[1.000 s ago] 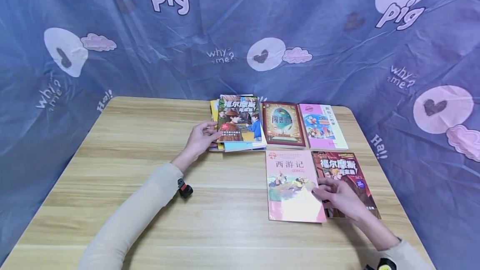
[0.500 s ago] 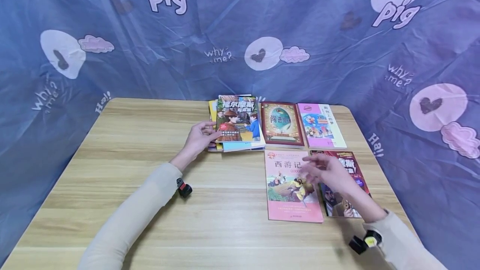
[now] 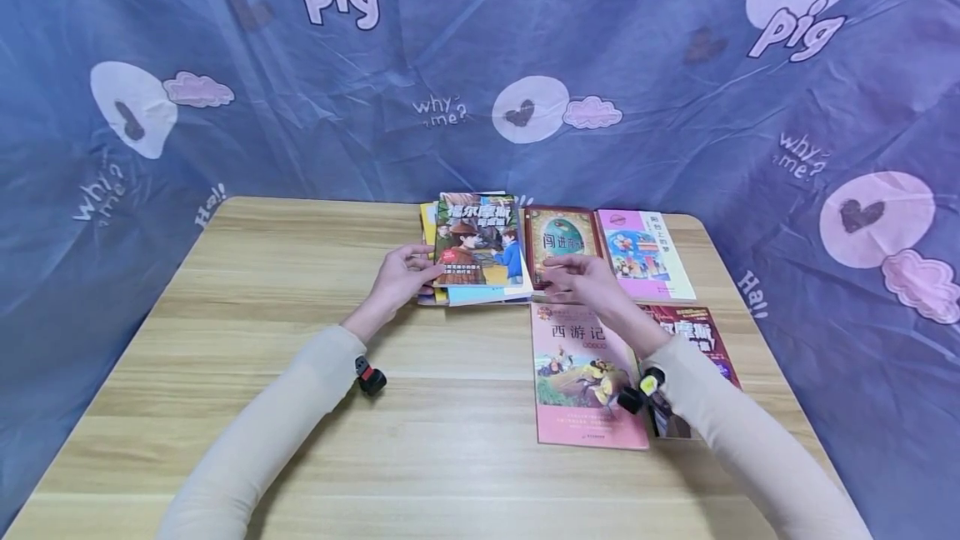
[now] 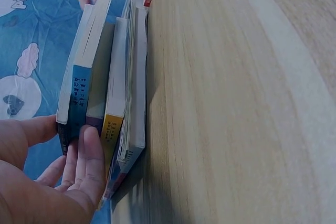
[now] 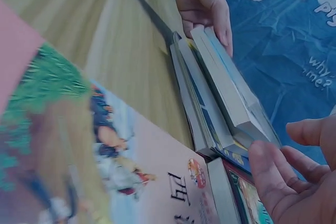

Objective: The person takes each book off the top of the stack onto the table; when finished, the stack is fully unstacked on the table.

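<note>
A stack of several books [image 3: 480, 244] lies at the back middle of the table, its edges uneven; a comic-style cover is on top. My left hand [image 3: 405, 277] grips the stack's left side. In the left wrist view its thumb lies against the top book [image 4: 63, 100] and its fingers [image 4: 90, 156] reach along the spines. My right hand [image 3: 588, 286] hovers over the lower part of a dark red book [image 3: 536, 252], by the stack's right side. The right wrist view shows its fingers [image 5: 268, 166] relaxed near the stack's corner, the thumb apart; whether a fingertip touches is unclear.
A pink-and-white book [image 3: 645, 252] lies right of the dark red one. In front are a pink book [image 3: 577, 407] and a brown-red book [image 3: 693, 327], partly covered by my right arm. A blue printed cloth [image 3: 360, 157] hangs behind the wooden table [image 3: 360, 457].
My right hand has left the edge between the pink and brown-red books and moved up and left to the stack's right side. My left hand stays at the stack.
</note>
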### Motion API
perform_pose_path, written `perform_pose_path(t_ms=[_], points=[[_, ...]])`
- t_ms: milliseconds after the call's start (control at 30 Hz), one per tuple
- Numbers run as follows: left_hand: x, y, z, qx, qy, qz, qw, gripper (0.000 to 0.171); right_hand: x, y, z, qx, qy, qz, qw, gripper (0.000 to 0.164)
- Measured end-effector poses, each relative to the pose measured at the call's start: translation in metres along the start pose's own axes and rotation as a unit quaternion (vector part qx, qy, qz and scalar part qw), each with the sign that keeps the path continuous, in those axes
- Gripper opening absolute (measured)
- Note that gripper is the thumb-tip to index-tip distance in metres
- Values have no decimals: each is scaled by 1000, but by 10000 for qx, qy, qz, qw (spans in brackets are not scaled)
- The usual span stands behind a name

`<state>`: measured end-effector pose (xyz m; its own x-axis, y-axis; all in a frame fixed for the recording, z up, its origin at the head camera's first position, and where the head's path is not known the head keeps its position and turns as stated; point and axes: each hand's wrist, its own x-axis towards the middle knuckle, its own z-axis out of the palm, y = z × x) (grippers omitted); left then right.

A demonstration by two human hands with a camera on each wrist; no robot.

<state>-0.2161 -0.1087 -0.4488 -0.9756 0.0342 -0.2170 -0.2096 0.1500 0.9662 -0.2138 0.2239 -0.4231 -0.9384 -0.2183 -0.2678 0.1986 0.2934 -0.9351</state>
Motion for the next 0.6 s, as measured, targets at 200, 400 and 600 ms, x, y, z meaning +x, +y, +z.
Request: perform_pose_path(t_ms=[200,400,600], points=[[1,2,2,65,72,-57,9999,50,31,-8,13,237,51,-9,9997,46],[6,6,3,53,109,-161,9998,50,52,-11,23,227,157,97,9996,43],[13,9,0,-8,162,-304,9994,52,60,-12,28,236,187,249,9992,42]])
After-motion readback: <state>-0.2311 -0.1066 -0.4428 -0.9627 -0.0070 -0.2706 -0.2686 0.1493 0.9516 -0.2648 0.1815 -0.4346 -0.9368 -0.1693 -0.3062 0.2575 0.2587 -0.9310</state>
